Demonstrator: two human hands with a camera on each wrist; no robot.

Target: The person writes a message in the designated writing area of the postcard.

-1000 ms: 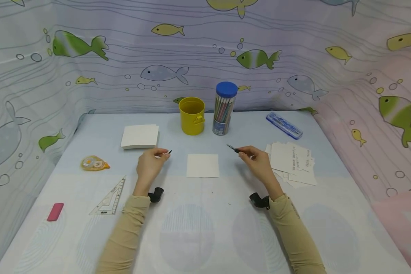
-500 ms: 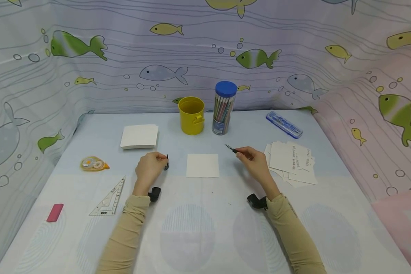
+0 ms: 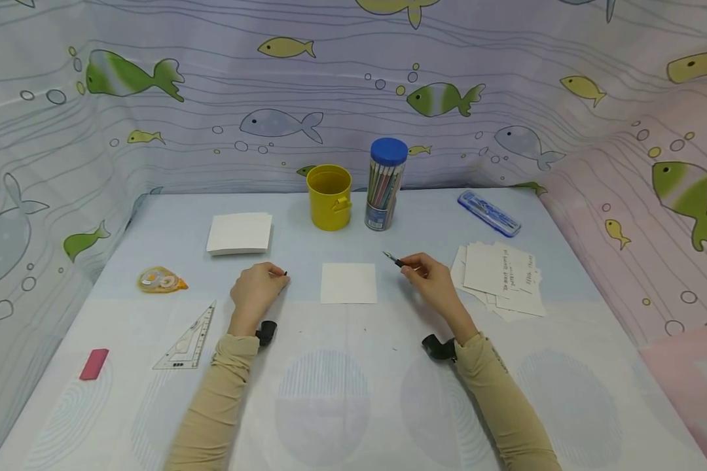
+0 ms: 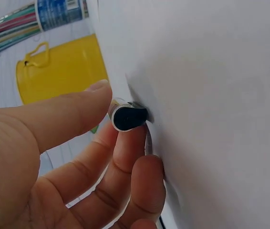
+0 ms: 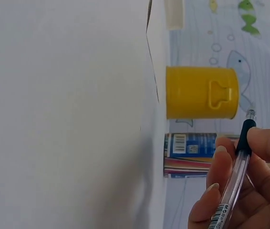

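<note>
A blank white card [image 3: 349,283] lies on the table between my hands. My right hand [image 3: 427,276] grips a clear pen [image 3: 396,261] with a black tip, held just right of the card and pointing left; the pen [image 5: 235,167] shows plainly in the right wrist view. My left hand [image 3: 259,288] pinches the pen's small black cap [image 3: 285,273] between thumb and fingers, set down on the table left of the card. In the left wrist view the cap [image 4: 128,117] touches the table surface.
A yellow cup [image 3: 329,197] and a blue-lidded tube of pencils [image 3: 385,184] stand at the back. A stack of white cards [image 3: 239,233], correction tape [image 3: 162,280], a set square [image 3: 190,338] and a pink eraser [image 3: 94,364] lie left. Written cards [image 3: 502,278] and a blue case [image 3: 488,214] lie right.
My left hand has lowered the cap to the table and turned it downward. My right hand with the pen has drifted slightly left toward the card.
</note>
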